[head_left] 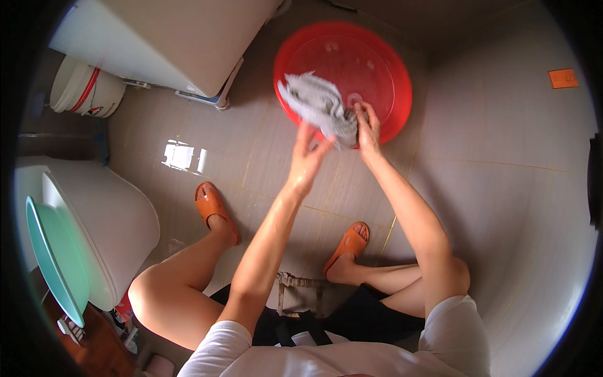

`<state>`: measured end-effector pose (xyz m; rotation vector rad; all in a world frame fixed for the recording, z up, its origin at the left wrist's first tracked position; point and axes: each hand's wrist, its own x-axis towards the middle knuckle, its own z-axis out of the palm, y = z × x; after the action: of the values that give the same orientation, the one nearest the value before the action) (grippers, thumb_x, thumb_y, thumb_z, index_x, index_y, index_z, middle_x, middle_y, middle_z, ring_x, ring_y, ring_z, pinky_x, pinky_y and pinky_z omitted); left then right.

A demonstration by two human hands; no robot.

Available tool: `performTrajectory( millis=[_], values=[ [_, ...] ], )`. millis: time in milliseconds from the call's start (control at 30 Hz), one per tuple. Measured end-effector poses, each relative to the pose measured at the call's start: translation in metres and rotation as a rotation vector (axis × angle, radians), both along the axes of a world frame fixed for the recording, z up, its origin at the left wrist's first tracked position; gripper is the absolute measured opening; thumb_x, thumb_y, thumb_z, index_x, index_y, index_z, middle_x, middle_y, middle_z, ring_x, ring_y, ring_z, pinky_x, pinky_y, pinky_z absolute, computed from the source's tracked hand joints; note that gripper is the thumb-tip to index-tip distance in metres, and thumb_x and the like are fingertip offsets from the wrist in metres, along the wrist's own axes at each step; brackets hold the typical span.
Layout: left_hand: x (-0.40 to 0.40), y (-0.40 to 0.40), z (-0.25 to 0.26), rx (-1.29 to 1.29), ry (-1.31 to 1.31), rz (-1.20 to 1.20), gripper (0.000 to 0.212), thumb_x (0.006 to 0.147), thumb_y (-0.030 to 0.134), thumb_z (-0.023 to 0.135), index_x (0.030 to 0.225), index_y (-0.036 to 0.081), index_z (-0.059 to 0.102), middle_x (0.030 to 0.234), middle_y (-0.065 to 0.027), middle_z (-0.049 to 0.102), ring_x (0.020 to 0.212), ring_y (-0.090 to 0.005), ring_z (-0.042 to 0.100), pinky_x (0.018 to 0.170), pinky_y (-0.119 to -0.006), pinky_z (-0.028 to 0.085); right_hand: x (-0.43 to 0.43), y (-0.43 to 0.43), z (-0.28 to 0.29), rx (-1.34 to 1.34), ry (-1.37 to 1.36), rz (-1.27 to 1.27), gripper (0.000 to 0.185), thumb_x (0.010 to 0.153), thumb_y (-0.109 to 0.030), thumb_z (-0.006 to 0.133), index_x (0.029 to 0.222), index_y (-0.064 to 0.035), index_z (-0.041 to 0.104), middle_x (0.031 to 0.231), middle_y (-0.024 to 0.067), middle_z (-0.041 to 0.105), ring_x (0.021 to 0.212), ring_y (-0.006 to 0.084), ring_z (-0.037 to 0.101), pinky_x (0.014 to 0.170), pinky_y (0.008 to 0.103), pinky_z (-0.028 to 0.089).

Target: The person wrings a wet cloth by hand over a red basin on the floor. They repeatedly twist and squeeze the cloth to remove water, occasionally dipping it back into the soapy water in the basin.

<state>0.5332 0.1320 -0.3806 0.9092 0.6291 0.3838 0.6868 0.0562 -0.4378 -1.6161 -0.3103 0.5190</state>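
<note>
A wet-looking grey and white cloth (320, 106), bunched and blurred by motion, is held above the near side of a red plastic basin (403, 94). My right hand (370, 127) grips the cloth's right end, thumb and fingers pressed around it. Just below its middle is my left hand (306, 158), thumb spread from the fingers, with the fingertips at the cloth's lower edge; whether they grip it is hidden. Shallow water seems to lie in the basin, which rests on the tiled floor (264, 160).
A white appliance (188, 37) on a wheeled base (207, 100) stands upper left, beside a white bucket (101, 89). On the left a turquoise basin (56, 254) leans in a large white tub (127, 202). My feet wear orange slippers (209, 205). A low stool (299, 282) is beneath me; a tiled wall (509, 132) rises at right.
</note>
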Motion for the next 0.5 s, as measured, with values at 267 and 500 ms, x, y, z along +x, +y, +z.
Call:
performTrajectory(
  millis=[267, 500],
  values=[
    [-0.055, -0.051, -0.082, -0.348, 0.313, 0.088, 0.014, 0.083, 0.013, 0.051, 0.096, 0.009, 0.053, 0.091, -0.0011, 0.056, 0.084, -0.0115, 0.053, 0.076, -0.028, 0.042, 0.016, -0.008, -0.064, -0.866, -0.558, 0.507, 0.041, 0.080, -0.029, 0.050, 0.118, -0.0132, 0.047, 0.130, 0.0168, 0.029, 0.121, 0.0334, 0.025, 0.100, 0.0390, 0.024],
    [-0.079, -0.098, -0.089, -0.480, 0.433, -0.080, 0.012, 0.085, 0.011, 0.045, 0.094, 0.009, 0.053, 0.093, -0.0049, 0.057, 0.086, -0.0161, 0.056, 0.078, -0.031, 0.043, 0.029, 0.018, -0.102, -1.235, -0.161, 0.709, 0.060, 0.077, -0.045, 0.047, 0.126, -0.0123, 0.036, 0.136, 0.0169, 0.020, 0.125, 0.0328, 0.020, 0.102, 0.0400, 0.020]
  ],
)
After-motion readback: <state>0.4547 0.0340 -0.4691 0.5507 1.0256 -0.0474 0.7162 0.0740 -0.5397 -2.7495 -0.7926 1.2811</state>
